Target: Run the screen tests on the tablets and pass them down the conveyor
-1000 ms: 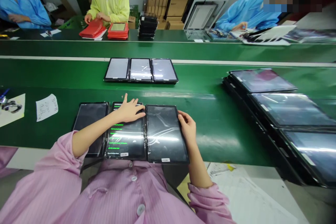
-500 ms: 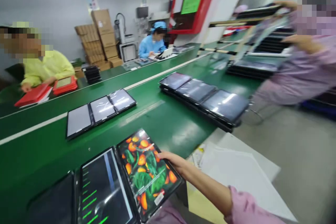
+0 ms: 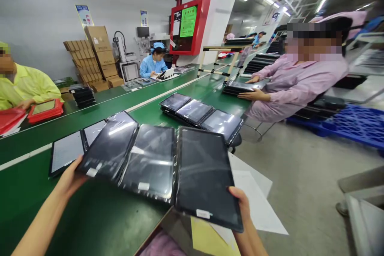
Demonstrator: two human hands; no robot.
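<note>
A row of three tablets in a black tray is tilted up in front of me, all screens dark, small white labels along the near edge. My left hand grips the left end by its near corner, its fingers partly hidden underneath. At the opposite end my right hand is closed on the right edge, thumb on top. Just behind the left end, partly covered, lies another row of tablets with pale screens. A stack of similar three-tablet trays sits beyond the right end.
The green conveyor table runs diagonally away. White sheets and a yellow sheet lie beside its near edge. A co-worker in pink handles a tray at right; one in yellow is across the table. Blue pallet at right.
Both hands now hold a tablet row up; before, only my right hand showed, on a row whose screens had fruit and green lines lit. The view has swung right.
</note>
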